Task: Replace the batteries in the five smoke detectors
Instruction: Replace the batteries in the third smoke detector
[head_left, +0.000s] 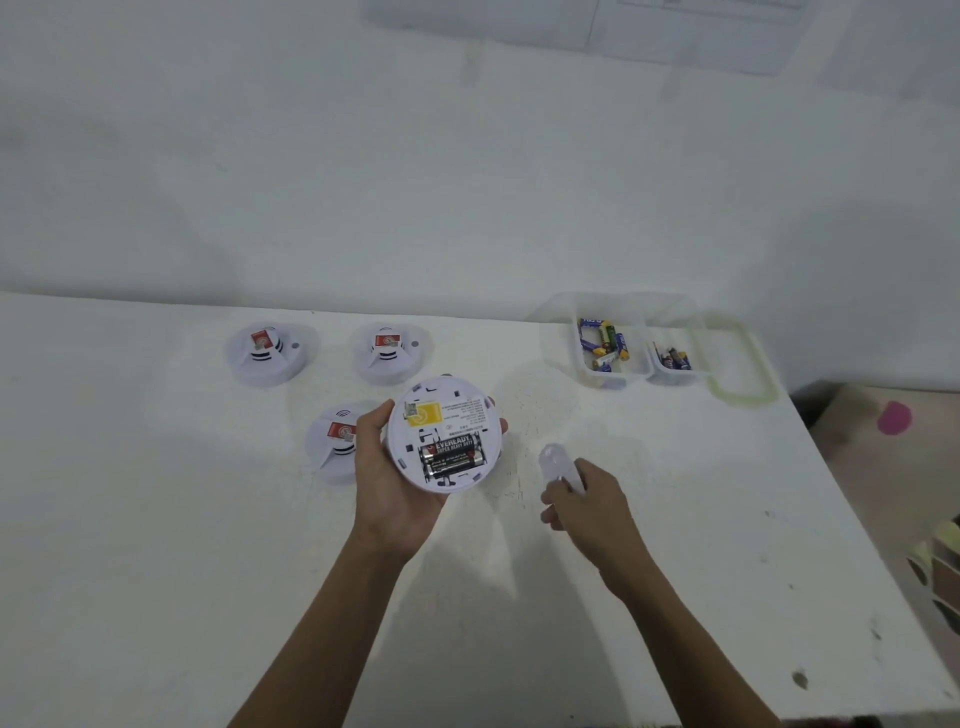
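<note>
Place: plain indoor workroom, set up as a bench for small repair jobs.
Table (675, 545): white, scuffed, speckled with dark marks, pushed against the far wall (311, 156).
Wall: bare white, with sheets of paper (701, 36) fixed high at the far right.
Supplies: clear tubs (623, 376) of loose batteries (605, 343) at the far right, with a green-rimmed lid (743, 399) just beside them.
Stock: three matching smoke detectors (270, 353) (389, 351) (335, 441) laid out at the left.
Floor (857, 467): pale, at the right past the table edge.

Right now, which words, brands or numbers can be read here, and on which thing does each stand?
"EVEREADY": black batteries in the round white smoke detector that the left hand holds.
"SUPER HEAVY DUTY": same batteries, underneath.
Yellow label, small print beside it, red stickers, batteries in clear box: too blurred to read.
</note>
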